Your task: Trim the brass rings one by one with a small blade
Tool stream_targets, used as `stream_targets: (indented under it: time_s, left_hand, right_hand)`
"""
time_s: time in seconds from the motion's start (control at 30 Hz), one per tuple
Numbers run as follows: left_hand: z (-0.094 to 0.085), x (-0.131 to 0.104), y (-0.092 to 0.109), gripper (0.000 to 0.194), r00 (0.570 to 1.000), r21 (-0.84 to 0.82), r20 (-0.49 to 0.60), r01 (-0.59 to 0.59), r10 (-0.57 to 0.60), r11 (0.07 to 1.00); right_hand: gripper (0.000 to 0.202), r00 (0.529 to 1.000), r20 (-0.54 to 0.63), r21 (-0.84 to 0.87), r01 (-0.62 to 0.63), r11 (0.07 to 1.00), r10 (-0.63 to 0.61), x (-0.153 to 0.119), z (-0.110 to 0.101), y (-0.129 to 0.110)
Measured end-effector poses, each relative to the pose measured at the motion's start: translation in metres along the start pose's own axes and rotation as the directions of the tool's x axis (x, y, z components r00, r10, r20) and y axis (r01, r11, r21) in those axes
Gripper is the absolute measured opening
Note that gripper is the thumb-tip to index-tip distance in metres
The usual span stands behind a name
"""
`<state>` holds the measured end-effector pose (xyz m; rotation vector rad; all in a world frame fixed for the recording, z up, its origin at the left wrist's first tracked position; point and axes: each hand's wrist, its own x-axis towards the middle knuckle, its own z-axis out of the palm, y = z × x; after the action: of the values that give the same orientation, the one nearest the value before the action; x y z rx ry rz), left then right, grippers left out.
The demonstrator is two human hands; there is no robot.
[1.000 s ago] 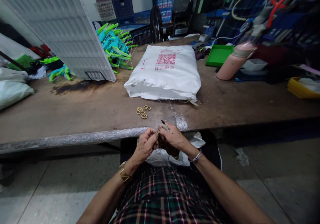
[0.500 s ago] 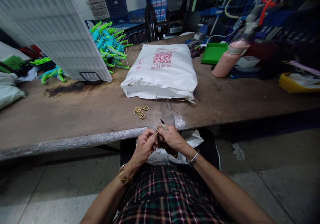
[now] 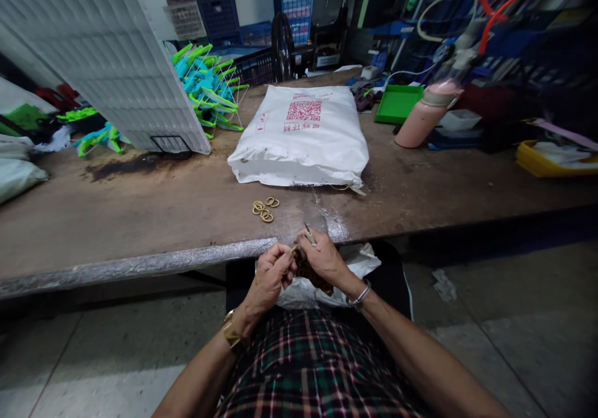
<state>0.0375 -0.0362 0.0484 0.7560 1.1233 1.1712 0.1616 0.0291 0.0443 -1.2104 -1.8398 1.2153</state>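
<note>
My left hand (image 3: 272,273) pinches a small brass-coloured ring (image 3: 294,248) between thumb and fingers, just off the table's front edge. Close beside it, my right hand (image 3: 322,257) is closed round a small pointed tool (image 3: 309,235), its dark tip aimed up and away from me. Under both hands, a dark brownish heap of small pieces (image 3: 315,279) lies on white plastic (image 3: 364,260) in my lap; the hands partly hide it. Several gold rings (image 3: 266,215) rest on the brown table (image 3: 205,200) beyond my left hand.
Behind the rings lies a white sack (image 3: 303,137) with red print. A ribbed white panel (image 3: 121,63) and green-blue plastic pieces (image 3: 210,88) stand left. On the right are a green tray (image 3: 398,104), a pink bottle (image 3: 423,119) and a yellow tray (image 3: 551,160).
The pointed tool's tip has turned and shifted slightly right. My hands have parted a little, so more of the dark heap shows between them.
</note>
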Motion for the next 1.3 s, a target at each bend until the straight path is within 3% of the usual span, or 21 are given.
stream_targets:
  time_s: [0.07, 0.23, 0.5, 0.67, 0.8, 0.87, 0.97, 1.13, 1.3]
  left_hand:
    - [0.000, 0.000, 0.000, 0.031, 0.999, -0.002, -0.032, -0.005, 0.005, 1.000]
    - [0.000, 0.002, -0.003, 0.034, 0.994, 0.052, -0.094, -0.046, 0.050, 0.998]
    - [0.001, 0.000, -0.002, 0.036, 0.984, 0.176, -0.124, -0.108, 0.131, 0.978]
    - [-0.002, -0.004, 0.001, 0.035, 0.993, 0.116, -0.098, -0.047, 0.059, 0.992]
    - [-0.001, -0.014, 0.004, 0.031, 1.000, 0.004, 0.008, -0.027, 0.027, 1.000]
    - [-0.002, -0.017, 0.004, 0.032, 0.999, -0.110, 0.038, 0.001, 0.003, 0.994]
    - [-0.009, -0.014, 0.001, 0.034, 0.998, -0.278, 0.018, 0.059, -0.057, 0.959]
    - [-0.027, -0.009, -0.002, 0.032, 0.992, -0.372, -0.031, 0.099, -0.119, 0.923]
    - [-0.039, -0.012, -0.003, 0.024, 0.990, -0.472, -0.003, 0.121, -0.139, 0.873]
  right_hand:
    - [0.018, 0.998, 0.023, -0.182, 0.063, 0.981, -0.060, -0.003, 0.001, 0.004]
    - [0.017, 0.965, 0.239, -0.502, 0.217, 0.837, -0.107, -0.013, 0.005, 0.011]
    - [0.023, 0.961, 0.268, -0.624, 0.227, 0.747, -0.069, -0.014, 0.004, 0.008]
    - [0.027, 0.969, 0.248, -0.718, 0.172, 0.675, 0.017, -0.003, 0.004, 0.004]
    - [0.030, 0.988, 0.141, -0.782, 0.069, 0.620, 0.067, 0.021, 0.002, 0.002]
    - [0.030, 0.994, 0.100, -0.779, 0.057, 0.624, 0.034, 0.039, 0.002, 0.002]
    - [0.025, 0.997, 0.054, -0.733, 0.077, 0.676, -0.055, 0.070, 0.007, 0.002]
    - [0.025, 0.999, -0.046, -0.670, -0.020, 0.743, -0.015, 0.119, 0.025, 0.003]
    - [0.028, 0.999, -0.027, -0.711, -0.043, 0.702, 0.034, 0.142, 0.040, -0.001]
